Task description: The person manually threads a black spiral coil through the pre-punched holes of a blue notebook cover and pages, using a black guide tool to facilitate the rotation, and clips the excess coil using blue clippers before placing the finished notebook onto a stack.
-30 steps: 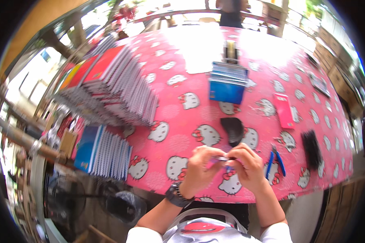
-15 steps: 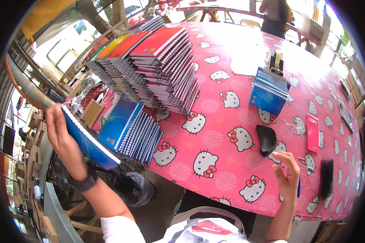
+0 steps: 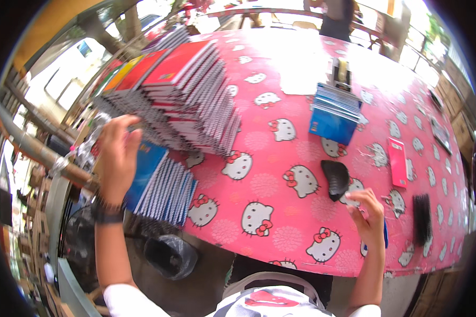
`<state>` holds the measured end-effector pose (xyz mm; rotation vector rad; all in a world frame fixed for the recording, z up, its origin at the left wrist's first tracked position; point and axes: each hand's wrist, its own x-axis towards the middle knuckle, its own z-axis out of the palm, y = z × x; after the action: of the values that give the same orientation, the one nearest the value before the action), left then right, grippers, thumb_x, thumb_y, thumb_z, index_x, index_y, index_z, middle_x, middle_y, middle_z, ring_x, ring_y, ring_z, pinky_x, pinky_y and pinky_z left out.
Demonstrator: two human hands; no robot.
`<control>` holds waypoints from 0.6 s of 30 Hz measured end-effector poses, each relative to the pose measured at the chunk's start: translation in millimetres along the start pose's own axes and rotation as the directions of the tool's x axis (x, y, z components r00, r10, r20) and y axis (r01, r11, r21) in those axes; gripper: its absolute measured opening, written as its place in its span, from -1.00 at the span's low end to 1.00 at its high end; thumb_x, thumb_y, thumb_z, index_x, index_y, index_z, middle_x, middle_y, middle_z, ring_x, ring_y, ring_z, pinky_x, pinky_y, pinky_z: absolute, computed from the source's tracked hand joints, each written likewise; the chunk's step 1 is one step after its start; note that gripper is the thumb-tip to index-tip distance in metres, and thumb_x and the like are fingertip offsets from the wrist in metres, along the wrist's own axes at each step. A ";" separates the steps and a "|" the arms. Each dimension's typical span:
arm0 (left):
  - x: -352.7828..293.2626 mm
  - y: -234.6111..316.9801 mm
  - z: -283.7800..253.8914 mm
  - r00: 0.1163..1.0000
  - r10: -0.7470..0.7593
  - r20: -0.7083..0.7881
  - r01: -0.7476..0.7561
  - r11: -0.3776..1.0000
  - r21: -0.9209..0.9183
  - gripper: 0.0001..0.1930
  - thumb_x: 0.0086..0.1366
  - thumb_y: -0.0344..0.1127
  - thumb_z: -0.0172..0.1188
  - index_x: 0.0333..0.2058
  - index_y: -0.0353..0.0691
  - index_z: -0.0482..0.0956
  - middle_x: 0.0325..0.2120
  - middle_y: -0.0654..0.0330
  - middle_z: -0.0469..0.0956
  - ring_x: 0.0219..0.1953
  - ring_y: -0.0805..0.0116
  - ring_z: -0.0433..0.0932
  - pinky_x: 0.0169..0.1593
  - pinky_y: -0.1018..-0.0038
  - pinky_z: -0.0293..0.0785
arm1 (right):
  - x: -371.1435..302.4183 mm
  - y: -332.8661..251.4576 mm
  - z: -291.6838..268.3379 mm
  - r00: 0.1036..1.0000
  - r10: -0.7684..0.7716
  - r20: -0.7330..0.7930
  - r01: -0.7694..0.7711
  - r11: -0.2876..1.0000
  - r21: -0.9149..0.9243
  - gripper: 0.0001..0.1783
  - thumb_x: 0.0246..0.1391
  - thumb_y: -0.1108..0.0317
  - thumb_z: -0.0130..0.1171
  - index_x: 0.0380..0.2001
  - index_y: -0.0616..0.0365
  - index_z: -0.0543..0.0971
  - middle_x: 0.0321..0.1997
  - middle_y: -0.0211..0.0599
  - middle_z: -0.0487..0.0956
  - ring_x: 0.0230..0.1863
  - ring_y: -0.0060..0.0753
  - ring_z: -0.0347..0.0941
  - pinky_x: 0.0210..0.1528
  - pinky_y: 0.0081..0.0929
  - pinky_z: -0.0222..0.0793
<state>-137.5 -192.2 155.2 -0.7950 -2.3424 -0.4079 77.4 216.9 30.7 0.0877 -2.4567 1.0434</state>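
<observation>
My left hand (image 3: 119, 158), with a dark band on its wrist, is at the left edge of a stack of blue spiral notebooks (image 3: 166, 190) near the table's left edge. Its fingers reach up and the thumb stands apart; no notebook shows in its grasp. Whether the palm touches the stack is hidden. My right hand (image 3: 369, 214) hovers over the right front of the table, fingers loosely bent and apart. A black curved object (image 3: 335, 179) lies just beyond its fingertips. Partly behind this hand is a blue thing (image 3: 385, 235) too covered to name.
Tall piles of red-covered spiral notebooks (image 3: 180, 61) stand at the back left. More blue notebooks (image 3: 334, 119) sit before a tape dispenser (image 3: 341, 71). At the right lie a pink packet (image 3: 397, 162) and a black brush (image 3: 421, 219). A lined bin (image 3: 172, 256) stands below the table edge.
The blue notebook my left hand held out beyond the table is out of that hand. The left hand has moved right, to the blue stack. My view has shifted slightly; the right hand stays similar.
</observation>
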 end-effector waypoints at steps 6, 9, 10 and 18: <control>-8.5 141.3 31.8 0.900 0.383 -0.207 -0.432 0.842 -0.322 -0.88 0.15 -0.41 0.19 -0.30 -0.10 0.53 -0.34 0.22 0.53 -0.23 0.16 0.47 -0.04 0.20 0.32 | 17.2 52.9 29.5 0.992 0.079 0.099 -0.030 0.903 -0.430 -0.25 -0.32 0.11 0.44 0.05 -0.02 0.45 0.25 -0.12 0.27 0.21 0.04 0.18 0.18 -0.13 0.20; 15.7 184.4 121.6 0.905 0.377 -0.196 -0.423 0.758 -0.496 -0.83 0.08 -0.38 0.28 -0.30 -0.13 0.57 -0.36 0.26 0.53 -0.21 0.25 0.48 -0.06 0.32 0.33 | 17.8 77.8 35.4 0.996 0.084 0.042 -0.059 0.907 -0.416 -0.28 -0.40 0.29 0.44 -0.01 0.04 0.47 0.13 -0.18 0.35 0.09 -0.01 0.26 0.13 -0.10 0.24; 26.2 192.4 153.7 0.912 0.371 -0.176 -0.404 0.727 -0.555 -0.82 0.10 -0.39 0.26 -0.28 -0.15 0.57 -0.34 0.26 0.54 -0.20 0.26 0.48 -0.06 0.33 0.33 | 15.8 83.7 29.8 0.997 0.075 0.001 -0.067 0.893 -0.445 -0.27 -0.42 0.34 0.44 -0.01 0.05 0.47 0.11 -0.19 0.36 0.07 -0.02 0.28 0.11 -0.10 0.25; 88.3 246.1 313.3 0.893 0.415 -0.175 -0.451 0.820 -0.352 -0.69 0.04 -0.33 0.29 -0.18 -0.12 0.60 -0.21 0.29 0.54 -0.10 0.23 0.47 -0.03 0.30 0.38 | -3.2 84.1 -26.3 0.965 0.248 0.083 -0.220 0.942 -0.253 -0.17 -0.29 0.01 0.42 0.12 0.03 0.40 0.21 -0.16 0.31 0.24 -0.05 0.12 0.25 -0.09 0.08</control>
<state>-181.6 181.1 -3.8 -1.4312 -1.9330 -0.6950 70.9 294.4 -10.8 -0.2366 -2.7293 0.8422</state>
